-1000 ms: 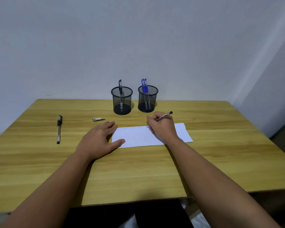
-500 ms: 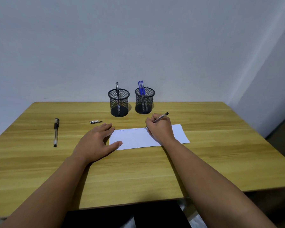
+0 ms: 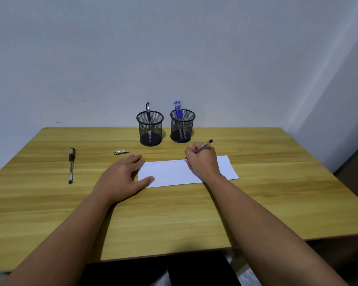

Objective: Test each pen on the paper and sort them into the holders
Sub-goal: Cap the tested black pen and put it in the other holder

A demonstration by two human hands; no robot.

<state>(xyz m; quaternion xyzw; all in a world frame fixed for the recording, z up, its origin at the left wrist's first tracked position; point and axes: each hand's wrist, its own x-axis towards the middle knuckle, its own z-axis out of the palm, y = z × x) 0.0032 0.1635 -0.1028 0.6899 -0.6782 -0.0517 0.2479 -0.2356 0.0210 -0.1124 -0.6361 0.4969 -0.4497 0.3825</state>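
A white sheet of paper [image 3: 170,172] lies on the wooden table [image 3: 174,213], with faint scribbles along its far edge. My right hand [image 3: 203,159] grips an uncapped pen [image 3: 204,145], its tip on the paper's far edge. My left hand [image 3: 122,176] lies flat, fingers straight, its thumb pressing the paper's left end. Two black mesh holders stand at the back: the left holder [image 3: 150,129] has one black pen, the right holder [image 3: 182,125] has two blue pens. A capped black pen [image 3: 71,165] lies at the far left.
A loose pen cap [image 3: 120,152] lies on the table between the black pen and the left holder. A pale wall rises just behind the holders and along the right side. The table's front edge runs near my body.
The view has shifted slightly. My right hand keeps the pen tip on the paper's far edge with little movement; my left hand stays on the paper's left end.
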